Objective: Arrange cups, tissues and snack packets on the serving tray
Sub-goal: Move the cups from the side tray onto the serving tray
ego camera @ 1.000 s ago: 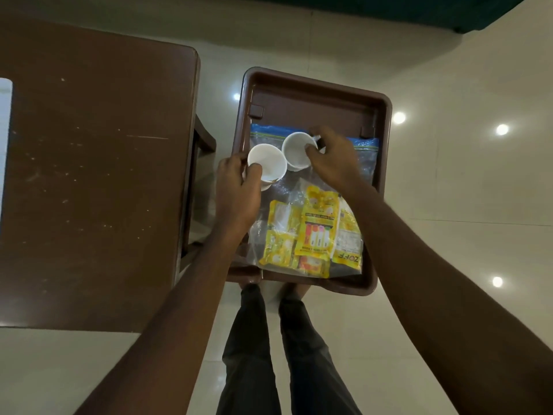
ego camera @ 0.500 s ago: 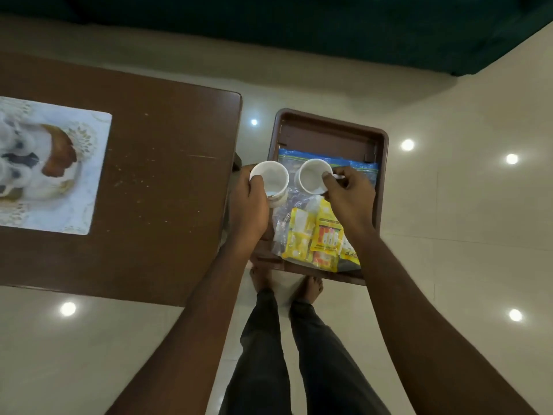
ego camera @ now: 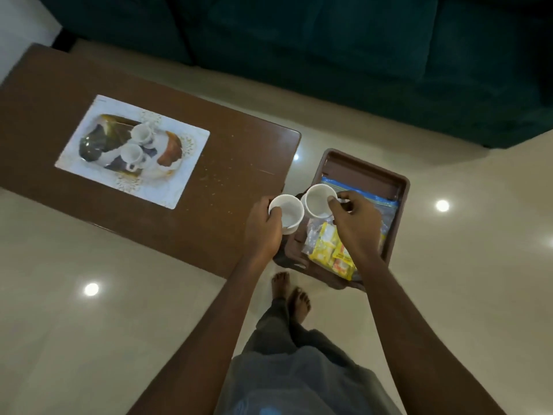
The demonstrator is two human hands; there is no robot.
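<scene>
My left hand point(ego camera: 263, 232) grips a white cup point(ego camera: 286, 211) by its rim, held over the right end of the brown table. My right hand point(ego camera: 354, 226) holds a second white cup point(ego camera: 320, 200) by its handle, just to the right of the first. Below them a brown plastic tray point(ego camera: 401, 199) sits low beside the table. In it lies a clear zip bag point(ego camera: 386, 211) with yellow snack packets point(ego camera: 326, 253). No tissues are in view.
The brown wooden table point(ego camera: 209, 181) carries a printed placemat point(ego camera: 134, 151) with a picture of cups and a teapot. A dark green sofa point(ego camera: 359, 55) runs along the back. My bare feet point(ego camera: 290, 295) stand on the glossy tiled floor.
Both hands have lifted the two cups out of the tray and carried them left toward the table edge. The view has swung left, so the placemat is now in sight.
</scene>
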